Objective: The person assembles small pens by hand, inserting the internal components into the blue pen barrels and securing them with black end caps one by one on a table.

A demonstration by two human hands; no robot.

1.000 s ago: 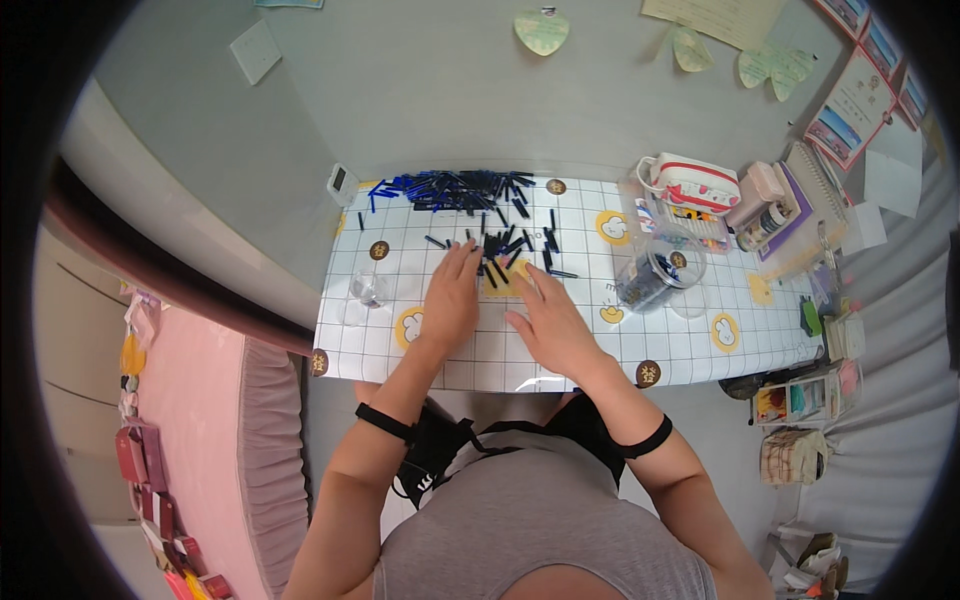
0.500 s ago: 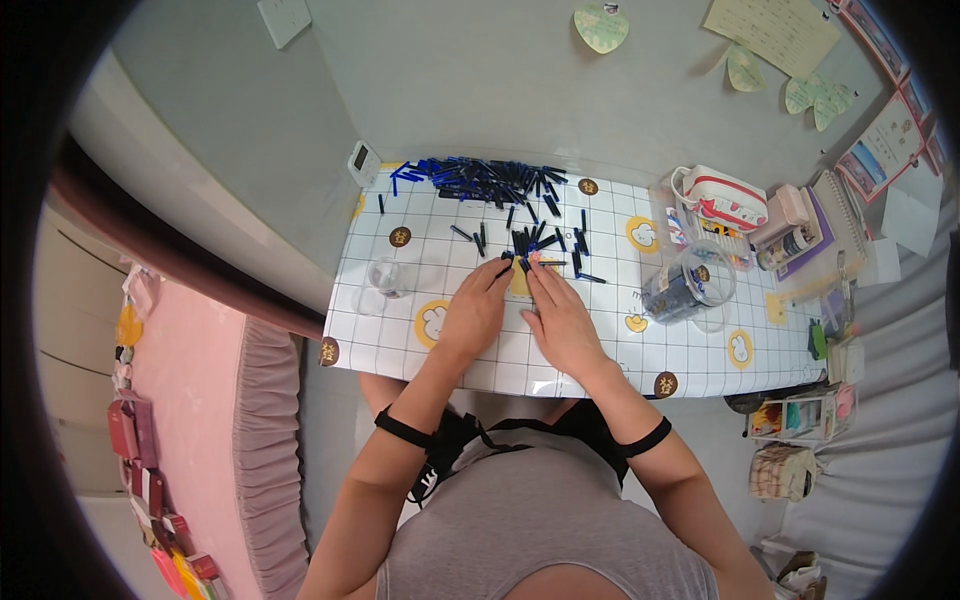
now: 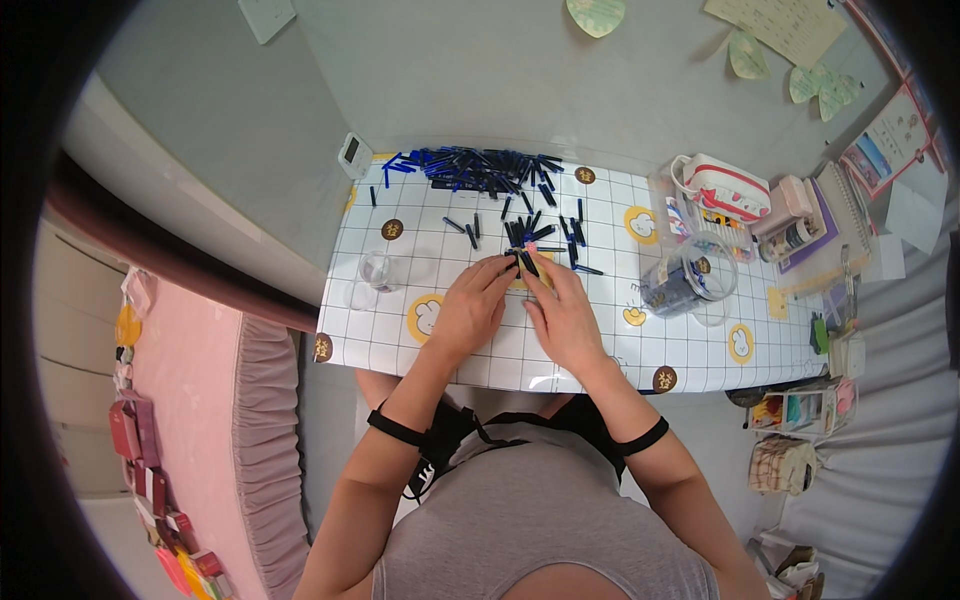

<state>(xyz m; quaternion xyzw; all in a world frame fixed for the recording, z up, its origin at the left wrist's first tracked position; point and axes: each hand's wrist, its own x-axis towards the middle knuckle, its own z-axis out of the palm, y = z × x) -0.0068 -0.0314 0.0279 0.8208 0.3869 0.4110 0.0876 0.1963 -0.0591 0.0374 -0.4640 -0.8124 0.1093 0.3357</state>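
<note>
Small dark blue and black tubes that look like ink cartridges lie loose at the middle of the table, with a bunch of ink cartridges point(image 3: 518, 232) just beyond my fingers. My left hand point(image 3: 472, 308) rests low over the tabletop, its fingertips closed against a dark cartridge point(image 3: 515, 264). Close beside it, my right hand point(image 3: 566, 322) has its fingers on another cartridge point(image 3: 528, 262), thumb bent toward the left hand. A small pink thing point(image 3: 532, 247) shows at the right fingertips. The fingers partly hide what they hold.
A large heap of cartridges point(image 3: 480, 168) lies along the table's far edge. At left stands a small clear cup point(image 3: 378, 270); at right, a clear tub point(image 3: 672, 284) of dark pieces. Behind that are a white-and-red pouch point(image 3: 722, 188) and notebooks point(image 3: 842, 215). A white timer point(image 3: 354, 156) leans at the far left.
The whole view has shifted slightly. My fingertips have drawn together around the cartridges, and my right fingers are more bent. The heap and the containers keep their places on the table.
</note>
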